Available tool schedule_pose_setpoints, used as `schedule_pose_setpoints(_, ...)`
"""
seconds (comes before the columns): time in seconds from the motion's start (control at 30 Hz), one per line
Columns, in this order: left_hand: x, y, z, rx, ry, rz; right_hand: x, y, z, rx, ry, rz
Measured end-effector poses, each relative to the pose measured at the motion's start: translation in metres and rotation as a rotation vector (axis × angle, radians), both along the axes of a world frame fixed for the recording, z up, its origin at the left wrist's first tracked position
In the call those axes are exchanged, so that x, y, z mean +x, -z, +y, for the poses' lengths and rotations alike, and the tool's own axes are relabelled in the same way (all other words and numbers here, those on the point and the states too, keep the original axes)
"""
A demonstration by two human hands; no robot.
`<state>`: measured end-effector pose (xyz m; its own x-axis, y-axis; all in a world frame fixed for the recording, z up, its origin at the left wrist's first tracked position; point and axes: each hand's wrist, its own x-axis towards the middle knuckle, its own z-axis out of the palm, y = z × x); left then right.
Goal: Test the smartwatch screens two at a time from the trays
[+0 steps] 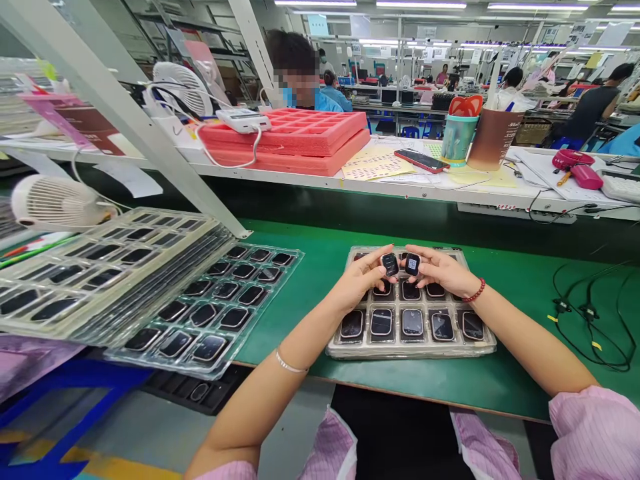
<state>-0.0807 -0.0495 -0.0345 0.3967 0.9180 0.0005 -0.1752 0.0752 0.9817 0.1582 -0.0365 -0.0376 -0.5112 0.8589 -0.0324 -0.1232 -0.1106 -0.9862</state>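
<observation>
Head view: above the clear plastic tray (pixel 411 350) of dark square watch faces (pixel 413 323), the left hand (pixel 443 270) grips a black square watch piece showing a white code (pixel 412 264); the right hand (pixel 367 275) grips another, seemingly lit (pixel 389 265).

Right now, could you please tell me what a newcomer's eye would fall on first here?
Probably the bright red foam blocks on the shelf above the green bench. Next, likely the two small watch-like devices, one in the left hand and one in the right hand, held over a filled tray.
</observation>
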Motion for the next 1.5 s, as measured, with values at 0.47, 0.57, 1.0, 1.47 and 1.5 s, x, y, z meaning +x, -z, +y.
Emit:
schedule_pose_setpoints(0.47,-0.004,0.011,0.004,0.026,0.119,0.008,-0.002,-0.001,0.0,0.149,-0.069,-0.126)
schedule_pose_setpoints(0.57,-0.003,0.009,0.003,0.015,0.115,0.012,-0.002,-0.002,-0.001,0.158,-0.065,-0.149)
schedule_pose_setpoints(1.0,-0.002,0.005,0.0,0.016,0.112,-0.014,0.0,-0.001,-0.001,0.158,-0.06,-0.123)
schedule_pose_setpoints(1.47,-0.003,0.011,0.005,0.029,0.096,-0.005,-0.003,-0.003,-0.004,0.224,-0.031,-0.185)
schedule_pose_setpoints(1.5,-0.003,0.011,0.005,0.029,0.093,-0.002,-0.003,-0.002,-0.004,0.216,-0.022,-0.185)
